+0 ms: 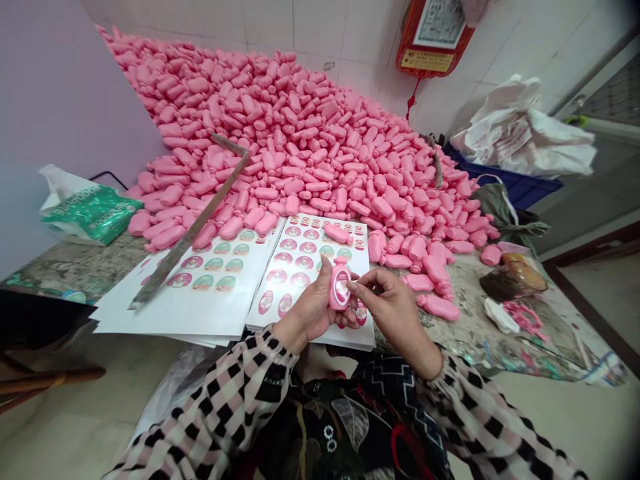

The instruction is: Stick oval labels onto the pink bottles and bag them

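Upright in my left hand (317,303) is a small pink bottle (341,287), with my thumb and fingers around it. An oval pink and white label shows on its front. The thumb and forefinger of my right hand (393,307) are closed together at the label's right edge; whether they pinch anything is too small to tell. Under my hands lies a stack of sticker sheets (270,273) with round and oval labels. One more pink bottle (338,233) lies on the sheets just beyond my hands.
A large heap of pink bottles (300,133) rises against the wall. A metal angle bar (193,230) lies across the left sheets (150,307). At the left is a green packet (93,213); at the right are a blue crate (520,187) and a brown block (515,277).
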### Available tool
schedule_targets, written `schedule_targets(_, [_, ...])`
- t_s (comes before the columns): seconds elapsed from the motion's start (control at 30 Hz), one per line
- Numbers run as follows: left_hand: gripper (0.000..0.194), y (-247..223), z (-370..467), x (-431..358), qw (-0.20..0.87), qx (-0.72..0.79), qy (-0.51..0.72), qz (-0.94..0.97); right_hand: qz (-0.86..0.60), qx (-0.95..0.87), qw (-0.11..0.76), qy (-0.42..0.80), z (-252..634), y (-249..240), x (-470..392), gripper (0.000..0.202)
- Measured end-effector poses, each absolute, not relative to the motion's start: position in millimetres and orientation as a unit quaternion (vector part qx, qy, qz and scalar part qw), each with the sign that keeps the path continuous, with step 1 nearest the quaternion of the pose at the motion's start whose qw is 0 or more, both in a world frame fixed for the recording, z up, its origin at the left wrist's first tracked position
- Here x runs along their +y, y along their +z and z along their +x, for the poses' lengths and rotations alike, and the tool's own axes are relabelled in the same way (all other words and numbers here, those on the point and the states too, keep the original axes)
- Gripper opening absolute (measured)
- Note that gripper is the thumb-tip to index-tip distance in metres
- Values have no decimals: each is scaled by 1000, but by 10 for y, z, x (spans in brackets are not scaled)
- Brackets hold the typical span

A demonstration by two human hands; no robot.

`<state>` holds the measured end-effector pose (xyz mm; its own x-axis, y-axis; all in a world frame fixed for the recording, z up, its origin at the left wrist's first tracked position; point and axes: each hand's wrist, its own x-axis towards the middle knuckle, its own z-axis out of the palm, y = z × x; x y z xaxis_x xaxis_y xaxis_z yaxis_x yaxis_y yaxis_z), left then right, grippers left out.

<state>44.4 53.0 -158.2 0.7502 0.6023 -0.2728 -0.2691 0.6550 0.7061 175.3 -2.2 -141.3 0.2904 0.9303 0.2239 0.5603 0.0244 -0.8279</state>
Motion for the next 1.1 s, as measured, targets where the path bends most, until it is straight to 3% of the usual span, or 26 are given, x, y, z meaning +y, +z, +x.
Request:
schedule_targets(0.07, [72, -1570, 427, 526, 875, 241, 243, 341, -670, -559, 441, 210, 1749, -1414, -37, 22])
schedule_targets(0.2, [40, -1549, 359, 525, 860, 212, 221, 408, -670, -606, 399, 157, 1787, -1391, -87, 21])
schedule_targets(0.33, [26, -1545, 304, 506, 865, 207, 200, 411, -685, -620, 365, 116, 1882, -1368, -92, 23])
schedule_targets(0.47, [19, -1534, 318, 415, 875, 199, 167, 409, -665, -542, 448, 252, 1829, -1399, -53, 37])
schedule_targets(0.53, [14, -1540, 304, 337, 877, 199, 148, 412, -611, -512, 491, 351, 1752, -1445, -28, 35])
schedule_targets(0.63, [22, -1582, 135, 200, 866, 223, 135, 426, -569, -515, 469, 436, 1746, -1544, 54, 30])
schedule_targets(0.7, [27, -1620, -114, 114, 850, 257, 121, 443, -594, -564, 417, 394, 1874, -1606, 159, 30])
schedule_targets(0.83, [46, -1687, -855, -16, 767, 419, 5, 487, -746, -591, 292, 93, 2290, -1659, 453, 31])
schedule_targets(0.9, [46, -1756, -1241, -85, 718, 473, -73, 505, -802, -562, 202, 11, 2436, -1669, 600, 37])
schedule_targets(1.0, [34, -1969, -1701, -236, 649, 515, -161, 536, -827, -548, 123, -16, 2501, -1701, 774, 41])
schedule_targets(1.1, [24, -2280, -1952, -407, 547, 589, -207, 558, -819, -564, 103, -23, 2462, -1744, 869, 41])
